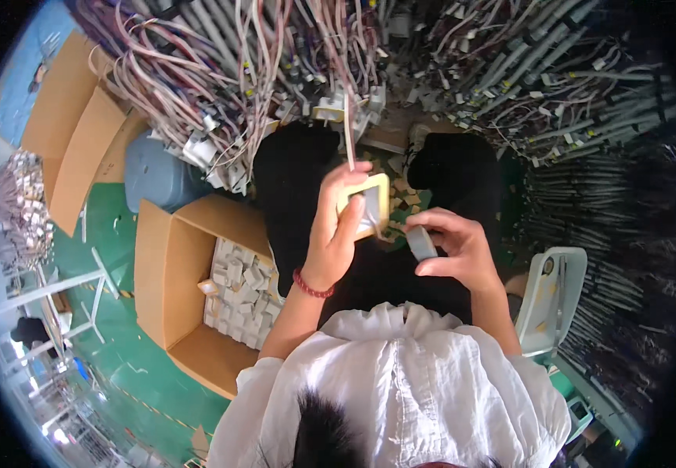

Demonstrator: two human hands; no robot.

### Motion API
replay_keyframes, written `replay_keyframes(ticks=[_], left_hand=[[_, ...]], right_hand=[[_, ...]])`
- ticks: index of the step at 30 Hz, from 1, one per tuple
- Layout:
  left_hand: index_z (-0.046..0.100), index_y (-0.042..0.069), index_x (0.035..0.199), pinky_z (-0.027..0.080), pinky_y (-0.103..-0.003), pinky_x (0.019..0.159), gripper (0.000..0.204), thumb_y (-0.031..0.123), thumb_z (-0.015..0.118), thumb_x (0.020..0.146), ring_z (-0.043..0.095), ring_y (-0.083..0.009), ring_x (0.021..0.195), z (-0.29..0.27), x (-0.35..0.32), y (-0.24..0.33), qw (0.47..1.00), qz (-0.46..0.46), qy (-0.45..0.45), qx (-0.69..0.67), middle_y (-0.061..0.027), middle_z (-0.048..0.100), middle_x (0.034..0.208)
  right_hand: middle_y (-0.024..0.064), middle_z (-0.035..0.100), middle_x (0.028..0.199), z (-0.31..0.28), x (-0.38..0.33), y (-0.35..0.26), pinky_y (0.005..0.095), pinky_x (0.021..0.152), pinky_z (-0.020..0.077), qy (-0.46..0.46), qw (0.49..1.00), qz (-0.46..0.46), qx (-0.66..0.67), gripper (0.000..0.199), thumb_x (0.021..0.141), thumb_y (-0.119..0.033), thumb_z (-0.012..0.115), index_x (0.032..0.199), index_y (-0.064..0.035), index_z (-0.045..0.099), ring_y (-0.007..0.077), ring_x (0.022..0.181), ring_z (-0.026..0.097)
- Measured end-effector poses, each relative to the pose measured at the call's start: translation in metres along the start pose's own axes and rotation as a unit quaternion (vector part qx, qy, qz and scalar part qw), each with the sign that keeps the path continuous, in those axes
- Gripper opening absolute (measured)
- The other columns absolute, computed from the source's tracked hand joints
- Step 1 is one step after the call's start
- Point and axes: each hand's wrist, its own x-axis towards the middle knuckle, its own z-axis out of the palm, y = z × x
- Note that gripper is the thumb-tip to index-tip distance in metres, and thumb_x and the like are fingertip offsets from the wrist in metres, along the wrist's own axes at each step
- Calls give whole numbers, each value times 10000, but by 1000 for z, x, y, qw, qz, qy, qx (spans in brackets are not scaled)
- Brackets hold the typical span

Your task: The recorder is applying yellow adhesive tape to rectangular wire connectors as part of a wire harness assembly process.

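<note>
My left hand [330, 238] is closed on a squarish piece with a yellow rim [385, 195] and a pale grey inside. A pinkish-white cable [349, 132] hangs down from the bundles to this piece, and short leads show at its lower edge. To the right, a small grey block [421, 243] is pinched between the thumb and fingers of my right hand [464, 253]. The two hands are apart, held over my lap. My right hand's fingers partly cover the block, so its exact kind is unclear.
Thick bundles of cables [197, 70] hang ahead and on the right. An open cardboard box [154, 273] with many small white parts [236, 288] stands at my left. Behind it are a blue-grey stool [158, 171] and another carton [80, 156]. A white plastic seat [541, 312] is at right.
</note>
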Motion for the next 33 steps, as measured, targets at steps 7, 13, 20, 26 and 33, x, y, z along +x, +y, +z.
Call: replay_keyframes(ticks=[7,13,20,26,33], left_hand=[[655,121,1024,384,-375,941,358,402,678,805,489,-265,1068,-5,-7,19,990,53,-113,64,-164,392,1343],[666,120,992,411,-374,912,340,378,706,775,509,-273,1042,-5,-6,27,986,63,-101,117,-172,420,1332],[671,121,956,422,-372,937,229,156,754,745,491,-337,1166,-5,-8,36,978,73,-86,175,-176,446,1328],[559,44,921,440,-353,873,110,149,585,902,543,-295,1024,-5,-10,30,992,44,-86,79,-204,452,1289],[451,63,1029,486,-384,883,266,304,527,944,590,-303,1053,-15,-12,16,986,65,-152,-35,-272,291,1393]], right_hand=[[68,552,1064,12,5,-15,283,847,480,11,998,-20,-63,671,525,-106,903,1114,29,612,167,990,558],[71,569,1015,18,5,-24,248,751,480,35,977,-46,-207,639,485,-179,925,1020,17,635,141,905,575],[69,585,938,24,1,-33,239,725,477,71,954,-65,-285,601,495,-244,919,974,5,654,135,825,591],[78,583,934,23,5,-31,259,734,464,-10,968,-103,-227,524,582,-181,870,1018,-6,639,159,856,567],[55,564,1019,4,12,-33,296,880,442,-165,982,40,80,489,613,-24,829,1052,35,622,149,996,557]])
